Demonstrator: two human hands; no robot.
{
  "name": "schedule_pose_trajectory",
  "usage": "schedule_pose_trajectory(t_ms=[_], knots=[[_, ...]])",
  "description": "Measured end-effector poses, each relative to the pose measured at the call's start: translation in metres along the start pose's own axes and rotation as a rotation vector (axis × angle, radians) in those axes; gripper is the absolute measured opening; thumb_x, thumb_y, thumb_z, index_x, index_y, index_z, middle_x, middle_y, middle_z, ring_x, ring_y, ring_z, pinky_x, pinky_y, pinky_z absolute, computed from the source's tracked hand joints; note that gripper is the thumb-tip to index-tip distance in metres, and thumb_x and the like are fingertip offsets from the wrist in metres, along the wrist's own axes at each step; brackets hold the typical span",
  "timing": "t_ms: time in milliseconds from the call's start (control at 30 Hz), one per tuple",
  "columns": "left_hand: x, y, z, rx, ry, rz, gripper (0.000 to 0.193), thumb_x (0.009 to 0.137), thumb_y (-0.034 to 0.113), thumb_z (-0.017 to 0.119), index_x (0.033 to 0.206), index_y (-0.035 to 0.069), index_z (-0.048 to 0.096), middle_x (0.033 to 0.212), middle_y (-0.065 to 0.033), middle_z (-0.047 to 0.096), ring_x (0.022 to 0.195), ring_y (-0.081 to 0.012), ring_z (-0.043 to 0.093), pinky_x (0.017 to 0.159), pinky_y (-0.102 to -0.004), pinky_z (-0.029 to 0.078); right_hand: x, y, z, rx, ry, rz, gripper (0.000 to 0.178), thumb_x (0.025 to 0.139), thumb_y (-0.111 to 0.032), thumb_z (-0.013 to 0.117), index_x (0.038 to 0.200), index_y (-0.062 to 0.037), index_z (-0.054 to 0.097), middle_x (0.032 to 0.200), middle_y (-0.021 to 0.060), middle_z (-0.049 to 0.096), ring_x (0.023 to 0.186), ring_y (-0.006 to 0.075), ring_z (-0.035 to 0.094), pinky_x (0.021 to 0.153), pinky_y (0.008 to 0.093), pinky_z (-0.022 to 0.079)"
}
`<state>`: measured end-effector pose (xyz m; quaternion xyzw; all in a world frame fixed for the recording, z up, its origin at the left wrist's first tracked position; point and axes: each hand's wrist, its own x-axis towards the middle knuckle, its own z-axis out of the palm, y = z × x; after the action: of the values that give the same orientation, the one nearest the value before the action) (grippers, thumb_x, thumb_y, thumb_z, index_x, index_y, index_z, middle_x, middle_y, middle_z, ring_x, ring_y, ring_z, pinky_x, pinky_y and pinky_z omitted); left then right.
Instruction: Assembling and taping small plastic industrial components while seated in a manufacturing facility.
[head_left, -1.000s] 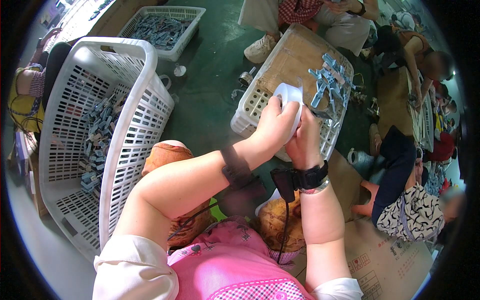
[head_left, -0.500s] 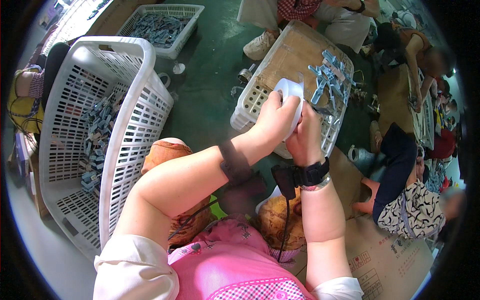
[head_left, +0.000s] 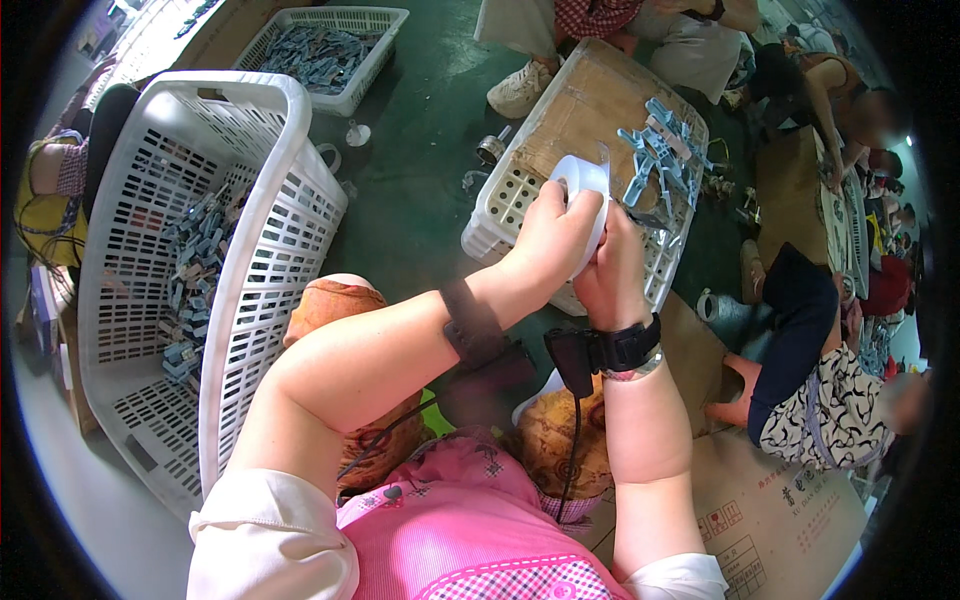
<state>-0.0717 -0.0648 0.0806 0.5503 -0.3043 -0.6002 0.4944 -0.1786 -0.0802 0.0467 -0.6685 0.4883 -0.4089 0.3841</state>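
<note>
A white roll that looks like tape [head_left: 583,174] is gripped in my left hand [head_left: 556,232], thumb over its near side. A thin clear or greyish bit sticks up from its upper edge. My right hand [head_left: 613,268] is closed right beside the roll, its fingers turned in toward it; what they pinch is hidden. Both hands are above the near side of an upturned white crate [head_left: 487,212] with flat cardboard [head_left: 570,110] on it. Several blue-grey plastic clips [head_left: 660,150] lie in a loose pile beyond my right hand.
At left stands a tall white basket [head_left: 255,250] with many grey-blue clips [head_left: 200,270] inside. A lower white basket [head_left: 375,75] of clips is farther back. A small metal cup [head_left: 490,150] sits by the crate. Co-workers sit across and at right; a cardboard sheet [head_left: 770,500] lies at lower right.
My hands and the white roll stay almost in place. The co-workers at right have shifted slightly.
</note>
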Motion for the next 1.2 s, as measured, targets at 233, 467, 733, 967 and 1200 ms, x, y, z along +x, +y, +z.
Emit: schedule_pose_trajectory(t_ms=[233,467,733,967,1200], knots=[[-0.004,-0.001,0.0,-0.015,-0.008,0.001,0.036,0.089,0.031,0.051,0.105,-0.002,0.053,0.093,-0.0107,0.055,0.085,-0.0177,0.052,0.075,-0.0301,0.043,-0.003,0.004,0.0,0.013,0.024,0.001,0.017,0.075,0.001,0.06,0.089,0.0043,0.052,0.078,0.0204,0.064,0.08,0.038,0.065,0.065,0.0376,0.048],[-0.008,0.0,0.0,0.003,-0.01,0.006,0.036,0.089,0.031,0.051,0.105,-0.002,0.053,0.094,-0.0111,0.055,0.085,-0.0182,0.052,0.075,-0.0304,0.043,-0.006,0.004,0.001,0.021,0.039,0.007,0.017,0.075,0.002,0.06,0.089,0.0042,0.053,0.078,0.0202,0.064,0.08,0.0374,0.065,0.064,0.0372,0.048],[-0.012,-0.001,0.0,0.013,-0.015,0.011,0.035,0.089,0.03,0.051,0.104,-0.001,0.053,0.094,-0.011,0.056,0.085,-0.0187,0.052,0.076,-0.031,0.043,-0.01,0.003,0.005,0.125,0.071,0.036,0.019,0.077,0.002,0.059,0.095,0.0039,0.054,0.084,0.0186,0.065,0.083,0.0328,0.066,0.067,0.0343,0.049],[-0.012,-0.001,-0.002,0.024,-0.002,0.016,0.035,0.089,0.031,0.051,0.104,-0.001,0.053,0.095,-0.0115,0.056,0.086,-0.0187,0.052,0.076,-0.0309,0.043,-0.014,-0.027,-0.004,-0.123,-0.027,-0.082,0.021,0.077,0.002,0.059,0.097,0.0041,0.054,0.086,0.0169,0.066,0.084,0.0272,0.067,0.068,0.0333,0.049],[-0.014,0.0,-0.001,0.003,-0.003,0.009,0.036,0.089,0.031,0.052,0.105,-0.001,0.054,0.094,-0.0114,0.056,0.086,-0.0192,0.052,0.077,-0.0306,0.043,-0.014,-0.026,-0.006,-0.211,-0.019,-0.139,0.02,0.076,0.005,0.057,0.095,0.0046,0.054,0.083,0.0211,0.064,0.084,0.0371,0.065,0.068,0.0362,0.049]])
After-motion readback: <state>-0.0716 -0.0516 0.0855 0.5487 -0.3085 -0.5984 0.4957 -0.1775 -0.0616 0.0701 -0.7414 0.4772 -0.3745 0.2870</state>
